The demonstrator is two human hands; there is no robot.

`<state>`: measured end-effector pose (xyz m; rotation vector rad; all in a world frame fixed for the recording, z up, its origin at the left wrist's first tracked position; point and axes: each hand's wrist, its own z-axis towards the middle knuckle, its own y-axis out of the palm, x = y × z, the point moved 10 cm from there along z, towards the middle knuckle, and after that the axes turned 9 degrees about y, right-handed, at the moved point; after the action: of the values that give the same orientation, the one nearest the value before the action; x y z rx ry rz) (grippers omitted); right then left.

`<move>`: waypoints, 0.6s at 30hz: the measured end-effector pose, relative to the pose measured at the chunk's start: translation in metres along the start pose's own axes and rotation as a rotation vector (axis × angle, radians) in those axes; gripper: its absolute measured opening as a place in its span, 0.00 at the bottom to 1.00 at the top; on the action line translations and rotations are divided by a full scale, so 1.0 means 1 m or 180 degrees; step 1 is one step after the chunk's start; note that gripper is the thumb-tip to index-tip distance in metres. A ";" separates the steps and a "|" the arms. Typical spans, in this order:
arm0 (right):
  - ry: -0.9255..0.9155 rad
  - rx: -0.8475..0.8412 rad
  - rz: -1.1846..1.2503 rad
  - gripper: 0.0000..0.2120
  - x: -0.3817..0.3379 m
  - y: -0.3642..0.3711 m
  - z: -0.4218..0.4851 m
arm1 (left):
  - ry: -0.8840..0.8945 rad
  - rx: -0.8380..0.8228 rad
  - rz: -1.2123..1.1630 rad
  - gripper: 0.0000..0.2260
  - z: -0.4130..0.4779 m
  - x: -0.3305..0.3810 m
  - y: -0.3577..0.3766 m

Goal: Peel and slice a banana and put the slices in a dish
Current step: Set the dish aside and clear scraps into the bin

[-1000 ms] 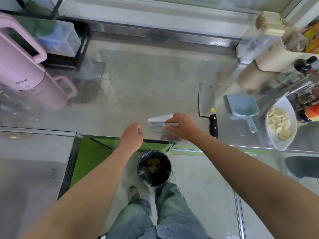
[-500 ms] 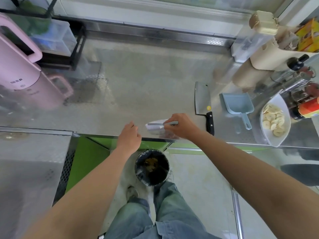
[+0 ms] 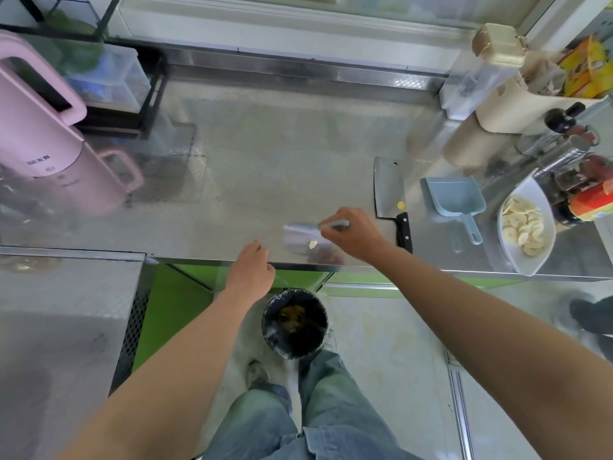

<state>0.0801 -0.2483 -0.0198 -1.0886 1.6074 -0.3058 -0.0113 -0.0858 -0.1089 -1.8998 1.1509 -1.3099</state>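
Banana slices (image 3: 522,225) lie heaped in a white dish (image 3: 528,265) at the right end of the steel surface (image 3: 265,144), as the head view shows it, with bottles and jars crowded just behind the dish. Beside the dish, toward the middle, a pale blue scoop (image 3: 456,197) lies flat with its handle pointing at the near edge. Next to that is a cleaver (image 3: 389,190), blade away from the person and black handle toward them.

The right hand (image 3: 351,235) is just left of the cleaver's handle. Its grip is closed round the thin grey handle of a small brush (image 3: 300,235), whose pale head is blurred and sits low over the surface near the front edge. A small scrap of banana (image 3: 312,244) lies at the brush head.

The left hand (image 3: 252,272) is at the front lip of the surface, just left of the brush, back of the hand up and fingers bent over the edge. I cannot tell whether its grip holds anything.

Below, on the floor between the person's feet and the surface, stands a black-lined bin (image 3: 294,322) with yellow-brown scraps inside. A pink kettle (image 3: 36,127) stands at the far left.
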 end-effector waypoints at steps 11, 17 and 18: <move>0.0137 -0.0190 -0.0220 0.14 0.018 0.027 -0.020 | 0.0074 -0.0226 0.0168 0.16 -0.007 0.004 0.001; -0.0041 -0.0176 -0.0403 0.14 0.016 0.037 -0.044 | 0.0149 -0.0309 0.0254 0.17 -0.011 0.008 0.000; -0.0042 -0.0123 -0.0409 0.14 0.018 0.037 -0.048 | 0.0163 -0.0315 0.0264 0.17 -0.012 0.008 0.000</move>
<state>0.0212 -0.2578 -0.0399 -1.2239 1.5402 -0.3533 -0.0210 -0.0922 -0.1011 -1.8762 1.3283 -1.2848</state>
